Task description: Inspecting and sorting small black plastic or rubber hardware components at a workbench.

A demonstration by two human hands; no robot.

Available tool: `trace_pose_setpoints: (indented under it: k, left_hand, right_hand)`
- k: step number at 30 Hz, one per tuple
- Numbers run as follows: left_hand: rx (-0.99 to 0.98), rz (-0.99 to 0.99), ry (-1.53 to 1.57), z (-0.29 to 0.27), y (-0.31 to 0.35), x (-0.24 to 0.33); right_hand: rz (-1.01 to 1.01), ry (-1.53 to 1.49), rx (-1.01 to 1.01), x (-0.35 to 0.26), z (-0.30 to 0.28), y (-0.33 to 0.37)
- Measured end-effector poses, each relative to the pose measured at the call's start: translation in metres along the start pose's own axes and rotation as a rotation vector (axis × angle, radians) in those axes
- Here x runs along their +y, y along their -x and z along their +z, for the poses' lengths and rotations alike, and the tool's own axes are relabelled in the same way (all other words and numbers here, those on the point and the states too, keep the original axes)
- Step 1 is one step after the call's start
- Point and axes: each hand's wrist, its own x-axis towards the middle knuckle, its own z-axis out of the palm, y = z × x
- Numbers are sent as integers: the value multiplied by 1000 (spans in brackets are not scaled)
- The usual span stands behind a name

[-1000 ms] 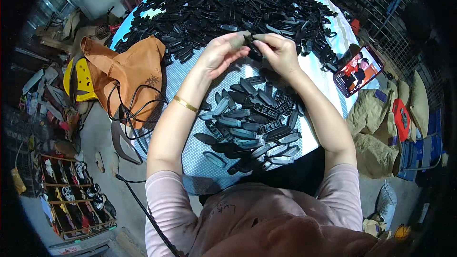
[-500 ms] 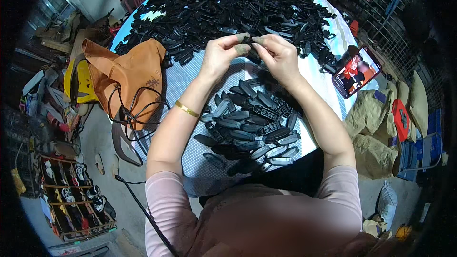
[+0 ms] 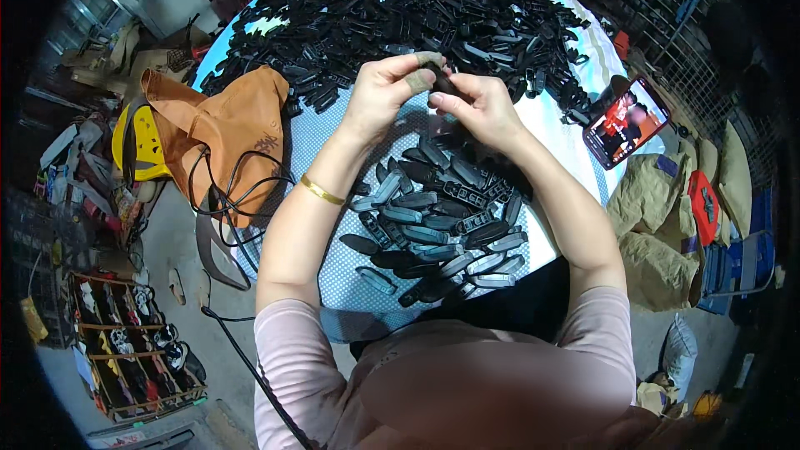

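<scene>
My left hand (image 3: 379, 100) and my right hand (image 3: 483, 108) meet over the table, fingertips pinched around one small black plastic piece (image 3: 440, 77). Fingers mostly hide it, so its exact shape cannot be made out. Greyish coverings wrap the thumb and a finger of the left hand. Below the hands lies a smaller pile of long, oval black plastic parts (image 3: 425, 233); some show a smooth rounded side, others an open, ribbed one. Beyond the hands spreads a large heap of loose black plastic parts (image 3: 375, 8).
The table has a pale patterned cloth (image 3: 321, 150). A brown bag (image 3: 242, 117) with a black cable (image 3: 212, 187) hangs at its left edge. A phone (image 3: 627, 123) showing a video stands at the right. Paper sacks (image 3: 658, 267) sit right of the table; a shoe rack (image 3: 133, 342) stands lower left.
The right hand has shifted slightly down, its fingers lower on the black piece. The left hand has turned a little. The pile below looks the same.
</scene>
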Motion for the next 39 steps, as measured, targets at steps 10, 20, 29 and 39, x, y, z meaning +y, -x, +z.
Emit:
trace_pose_setpoints:
  k: [10, 20, 29, 39]
  left_hand:
    - [-47, 72, -312, 7, 0, 15]
    - [161, 307, -263, 32, 12, 32]
    - [-7, 301, -416, 48, 28, 39]
    - [31, 266, -358, 51, 29, 35]
  right_hand:
    - [-71, 150, 55, 6, 2, -2]
    - [-51, -264, 39, -13, -5, -4]
    - [-235, -657, -5, -62, 21, 18]
    - [-181, -702, 60, -64, 21, 17]
